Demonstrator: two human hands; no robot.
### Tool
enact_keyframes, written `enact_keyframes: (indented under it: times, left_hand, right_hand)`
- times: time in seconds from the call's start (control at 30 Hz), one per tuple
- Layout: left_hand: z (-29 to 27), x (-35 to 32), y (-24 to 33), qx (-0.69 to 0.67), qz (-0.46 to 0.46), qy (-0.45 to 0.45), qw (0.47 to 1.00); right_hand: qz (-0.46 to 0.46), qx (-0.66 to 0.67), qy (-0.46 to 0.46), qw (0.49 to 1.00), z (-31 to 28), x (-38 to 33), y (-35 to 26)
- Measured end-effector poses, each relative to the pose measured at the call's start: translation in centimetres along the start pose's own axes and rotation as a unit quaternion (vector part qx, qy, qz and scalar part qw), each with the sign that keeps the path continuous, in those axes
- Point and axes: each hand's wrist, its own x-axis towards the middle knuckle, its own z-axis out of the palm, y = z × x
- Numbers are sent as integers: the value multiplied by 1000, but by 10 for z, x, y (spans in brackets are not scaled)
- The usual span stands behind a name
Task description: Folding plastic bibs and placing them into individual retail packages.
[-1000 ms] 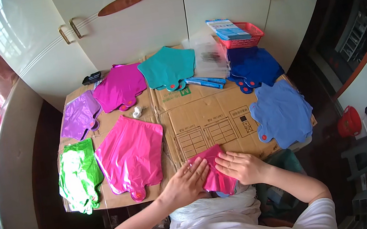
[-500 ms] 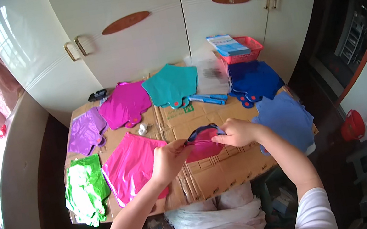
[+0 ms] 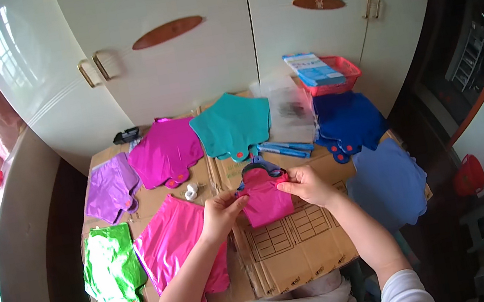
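- Cardboard-topped desk [image 3: 311,259]: its bare middle gives room for flat handling.
- Pink piece [image 3: 268,203]: stretched between both hands over the desk's middle; even, level tension should limit creases.
- Right hand [image 3: 310,184]: pinching its right edge.
- Left hand [image 3: 220,212]: pinching the left; matched, light pressure suits thin material.

Both hands [image 3: 220,213] pinch, thumbs [image 3: 238,205] pointing inward, forearms [image 3: 367,237] reaching forward.
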Motion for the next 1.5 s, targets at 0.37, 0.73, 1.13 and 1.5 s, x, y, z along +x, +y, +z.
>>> enact_keyframes:
  times: [0.37,0.73,1.13,1.5]
  left_hand:
    - [2,-8,9,-11,-28,26,999]
    - [3,-11,11,21,8,17,1000]
    - [5,-12,2,-14,12,21,1000]
    - [0,-11,-1,-96,20,-6,995]
  right_hand:
    - [-88,0,113,990,15,-7,2]
    - [-127,-164,65,976,11,-11,-2]
    - [-42,-23,-72,996,9,-16,-3]
    - [33,148,-39,988,2,-16,-14]
